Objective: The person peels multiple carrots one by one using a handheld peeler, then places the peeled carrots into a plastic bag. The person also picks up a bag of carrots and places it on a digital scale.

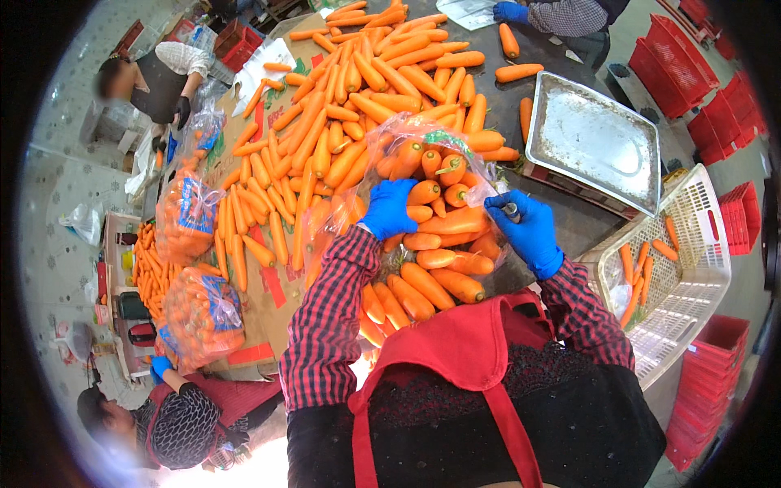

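Observation:
A clear plastic bag [381,137] full of carrots lies with its mouth open in front of me. My left hand [390,210], in a blue glove, rests at the bag's left side against carrots, with film bunched around it; its fingertips are partly hidden. My right hand [529,232], also gloved in blue, pinches film at the bag's right edge. A small greyish round-ended object [511,211] shows between its thumb and fingers; I cannot tell what it is. Thick carrots [427,285] lie side by side nearest my body.
A large heap of loose carrots [341,110] covers the table beyond. Filled carrot bags [189,216] stand at the left. At the right are a metal-topped scale [595,137], a white plastic basket [689,293] with carrots and red crates [674,67]. Co-workers [183,421] stand around the table.

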A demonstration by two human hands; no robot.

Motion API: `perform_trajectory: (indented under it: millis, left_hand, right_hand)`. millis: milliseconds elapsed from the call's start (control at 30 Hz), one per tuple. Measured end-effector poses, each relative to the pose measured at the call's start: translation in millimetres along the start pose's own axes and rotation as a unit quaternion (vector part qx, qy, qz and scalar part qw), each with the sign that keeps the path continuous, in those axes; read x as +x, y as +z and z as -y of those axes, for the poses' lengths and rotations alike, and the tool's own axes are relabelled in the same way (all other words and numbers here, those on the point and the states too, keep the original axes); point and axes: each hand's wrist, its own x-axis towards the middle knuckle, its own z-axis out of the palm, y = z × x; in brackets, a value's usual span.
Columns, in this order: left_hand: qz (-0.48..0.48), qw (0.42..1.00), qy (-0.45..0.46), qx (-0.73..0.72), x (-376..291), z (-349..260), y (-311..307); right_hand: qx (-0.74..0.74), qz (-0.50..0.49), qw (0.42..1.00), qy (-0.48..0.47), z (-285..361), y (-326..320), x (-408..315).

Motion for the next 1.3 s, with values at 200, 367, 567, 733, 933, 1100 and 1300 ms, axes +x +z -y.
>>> perform_trajectory:
  millis: [200,367,567,733,933,1100,1300]
  left_hand:
    - [-0.082,0.977,-0.043,-0.192,-24.6,-4.9,4.2]
    - [-0.190,0.618,-0.079,-0.759,-61.7,-20.3,-37.3]
    - [-0.221,0.408,-0.089,-0.882,-77.5,-58.5,-52.9]
    - [-0.240,0.374,-0.100,-0.890,-79.7,-65.6,-47.4]
    - [-0.161,0.519,-0.171,-0.822,-57.3,-29.6,-50.5]
    - [-0.230,0.622,-0.025,-0.748,50.1,-9.8,-139.5]
    - [-0.228,0.809,0.015,-0.542,26.0,-101.2,-143.7]
  right_hand:
    - [0.021,-0.016,1.000,0.010,-6.3,-2.3,-10.1]
    - [0.024,-0.020,1.000,-0.002,-0.5,-7.3,-10.8]
    - [0.016,0.046,0.997,0.061,9.3,-5.5,-11.3]
    - [0.037,0.024,0.999,0.025,6.0,-2.4,-14.2]
    - [0.026,0.019,0.999,0.013,3.7,-5.4,-14.0]
    - [0.024,0.021,0.999,0.013,4.4,-2.5,-10.6]
    - [0.005,-0.015,1.000,0.017,-8.5,-12.5,-12.9]
